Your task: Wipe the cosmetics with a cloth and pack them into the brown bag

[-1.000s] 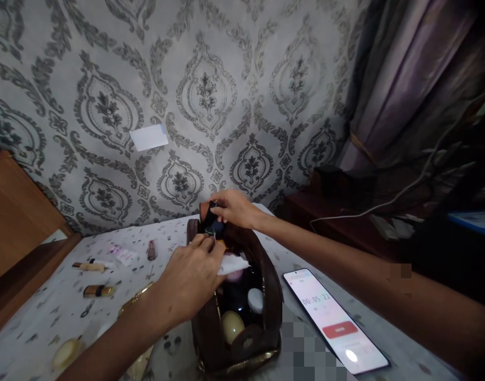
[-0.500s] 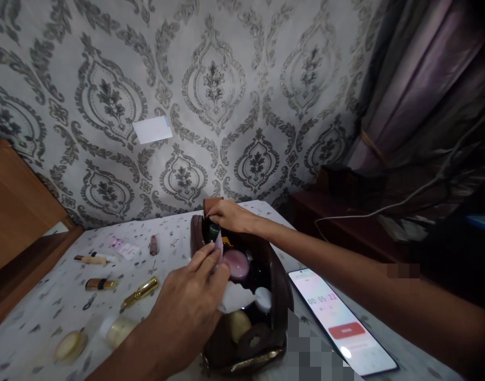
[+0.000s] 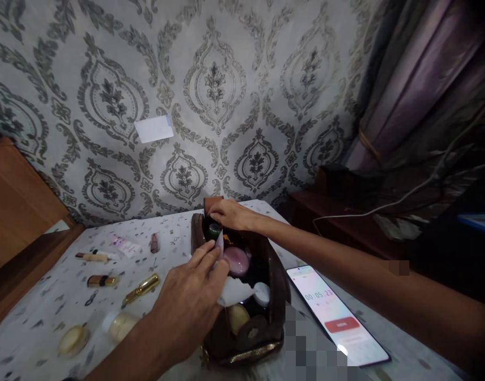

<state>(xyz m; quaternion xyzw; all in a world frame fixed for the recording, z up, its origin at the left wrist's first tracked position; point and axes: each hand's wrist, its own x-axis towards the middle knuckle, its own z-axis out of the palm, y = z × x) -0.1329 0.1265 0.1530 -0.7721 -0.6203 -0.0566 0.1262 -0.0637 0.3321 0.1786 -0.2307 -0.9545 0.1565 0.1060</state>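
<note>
A dark brown zip bag point(image 3: 280, 286) stands unzipped on the table, filled with cosmetics. My left hand point(image 3: 190, 296) reaches over its left side, fingers closed around a flat pale lilac piece point(image 3: 220, 241) whose kind I cannot make out. Curled at the bag's far end, my right hand point(image 3: 234, 216) grips the rim, with its fingertips partly hidden. Inside the bag are a pink round container point(image 3: 237, 261), a dark green cap point(image 3: 214, 229), a torn-edged white piece point(image 3: 236, 293), a white round lid point(image 3: 262, 294) and a yellowish round item point(image 3: 238, 318).
A phone point(image 3: 337, 317) showing a timer lies right of the bag. To the left are a gold tube point(image 3: 141, 289), a brown bottle point(image 3: 102, 281), a pink-and-white tube point(image 3: 126, 245), a cream jar point(image 3: 73, 339) and a white-capped bottle point(image 3: 121, 326). Patterned wallpaper point(image 3: 214, 79) rises behind.
Both hands stay at the bag in nearly the same places. The view has shifted slightly, and the phone's timer has advanced by one second.
</note>
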